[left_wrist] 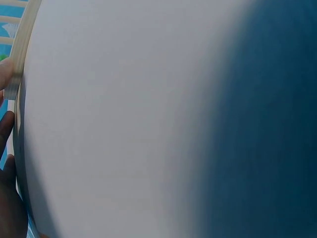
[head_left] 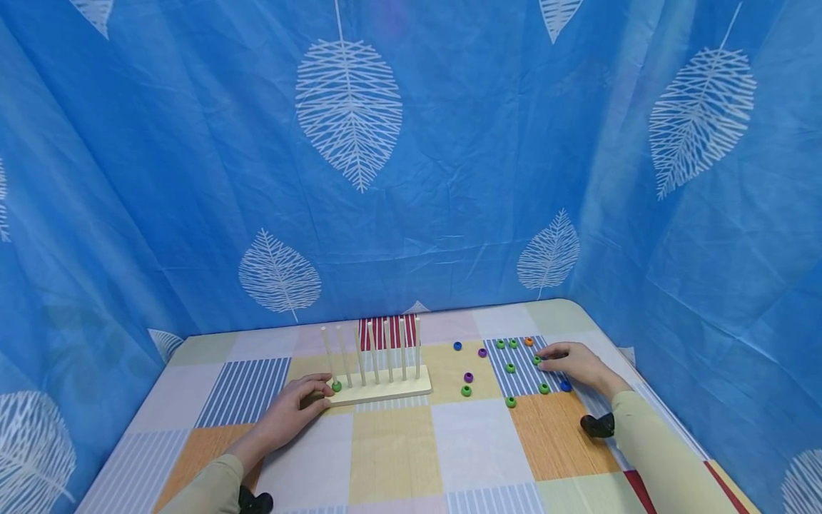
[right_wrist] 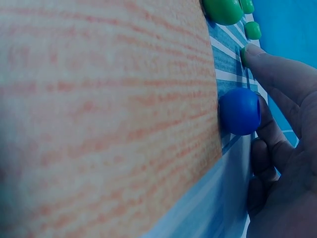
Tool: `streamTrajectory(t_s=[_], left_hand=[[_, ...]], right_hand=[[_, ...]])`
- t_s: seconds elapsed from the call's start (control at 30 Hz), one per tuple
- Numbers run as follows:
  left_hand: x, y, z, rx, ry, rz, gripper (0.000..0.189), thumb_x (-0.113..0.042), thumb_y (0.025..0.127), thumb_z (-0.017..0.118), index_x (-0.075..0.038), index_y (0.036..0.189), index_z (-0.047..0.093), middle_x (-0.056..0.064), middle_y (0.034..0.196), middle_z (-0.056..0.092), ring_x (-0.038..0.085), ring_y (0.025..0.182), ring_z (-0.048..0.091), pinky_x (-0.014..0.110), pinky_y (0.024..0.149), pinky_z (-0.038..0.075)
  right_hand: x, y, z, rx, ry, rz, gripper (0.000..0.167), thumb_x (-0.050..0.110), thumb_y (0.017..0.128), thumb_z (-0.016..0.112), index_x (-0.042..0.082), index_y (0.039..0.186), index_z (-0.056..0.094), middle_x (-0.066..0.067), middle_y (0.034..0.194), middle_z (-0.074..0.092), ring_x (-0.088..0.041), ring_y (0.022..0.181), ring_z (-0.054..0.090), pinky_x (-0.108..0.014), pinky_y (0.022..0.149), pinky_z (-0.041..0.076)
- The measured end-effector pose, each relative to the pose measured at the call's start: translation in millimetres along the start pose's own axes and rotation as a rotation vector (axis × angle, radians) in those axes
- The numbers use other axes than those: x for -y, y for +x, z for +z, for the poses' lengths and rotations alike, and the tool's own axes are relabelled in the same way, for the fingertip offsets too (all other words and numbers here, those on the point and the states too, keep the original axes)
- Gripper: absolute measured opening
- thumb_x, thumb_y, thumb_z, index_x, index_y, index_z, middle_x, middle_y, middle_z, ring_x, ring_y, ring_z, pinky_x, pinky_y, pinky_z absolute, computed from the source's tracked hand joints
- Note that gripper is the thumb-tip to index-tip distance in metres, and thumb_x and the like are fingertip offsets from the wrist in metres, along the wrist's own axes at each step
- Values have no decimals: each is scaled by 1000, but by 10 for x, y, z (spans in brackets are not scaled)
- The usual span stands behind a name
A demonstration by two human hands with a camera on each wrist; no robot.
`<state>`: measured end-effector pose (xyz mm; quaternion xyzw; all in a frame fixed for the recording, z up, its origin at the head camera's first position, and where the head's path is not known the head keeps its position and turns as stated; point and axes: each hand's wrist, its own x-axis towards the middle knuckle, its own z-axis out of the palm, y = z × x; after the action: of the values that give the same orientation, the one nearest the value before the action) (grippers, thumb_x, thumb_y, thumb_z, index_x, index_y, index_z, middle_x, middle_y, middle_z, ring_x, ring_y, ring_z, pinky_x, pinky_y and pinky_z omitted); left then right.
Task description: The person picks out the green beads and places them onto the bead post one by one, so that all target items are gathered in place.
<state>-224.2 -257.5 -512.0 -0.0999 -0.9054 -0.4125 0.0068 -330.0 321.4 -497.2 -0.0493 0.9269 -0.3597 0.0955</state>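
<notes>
My left hand grips the left end of a pale wooden peg board with a row of several upright pegs. A green bead sits low at the leftmost peg, beside the fingertips. In the left wrist view, fingers meet the end of the board. Over on the right, my right hand pinches another green bead at its fingertips, at table level. A blue bead lies close to that hand's palm side in the right wrist view.
Loose beads lie right of the board: several green ones, purple ones, an orange one and a far blue one. A patchwork cloth covers the table. Blue leaf-print curtains enclose the back and sides.
</notes>
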Motion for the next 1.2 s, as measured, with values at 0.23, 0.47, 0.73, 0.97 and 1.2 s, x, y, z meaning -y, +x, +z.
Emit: streamTrajectory(t_s=[0.23,0.47,0.73,0.97,1.2], left_hand=[[5,1,-7,1,6,6,6,-26,98,72,-28,104,71,3,146,57,35,140,45,60,116,31],[11,-4,-7,2,3,13,6,-27,98,72,-28,103,70,3,146,57,35,139,45,60,116,31],[-7,-5,-12,4,-5,-8,7,-25,98,72,-27,104,71,3,146,56,34,139,45,59,115,33],[-24,-11,-16,7,-7,-18,7,-24,98,71,-26,105,71,4,147,55,35,140,44,60,116,31],[-26,-14,-13,7,-7,-27,7,-23,98,71,-27,104,71,4,147,55,34,140,44,59,116,32]], right_hand=[[20,-15,-1,-7,-6,-4,48,38,91,77,5,125,71,-21,128,63,-37,116,56,-61,99,46],[31,-18,4,-13,-13,10,47,40,91,77,7,124,72,-21,129,63,-37,116,55,-63,100,43],[23,-13,-16,-3,-19,19,47,42,92,76,9,125,72,-21,130,62,-38,117,52,-65,99,40],[14,-11,1,-5,1,34,47,41,91,76,9,125,72,-20,130,62,-37,116,53,-62,99,42],[13,-10,9,-8,5,33,47,41,91,77,8,124,72,-20,128,63,-36,114,54,-61,97,43]])
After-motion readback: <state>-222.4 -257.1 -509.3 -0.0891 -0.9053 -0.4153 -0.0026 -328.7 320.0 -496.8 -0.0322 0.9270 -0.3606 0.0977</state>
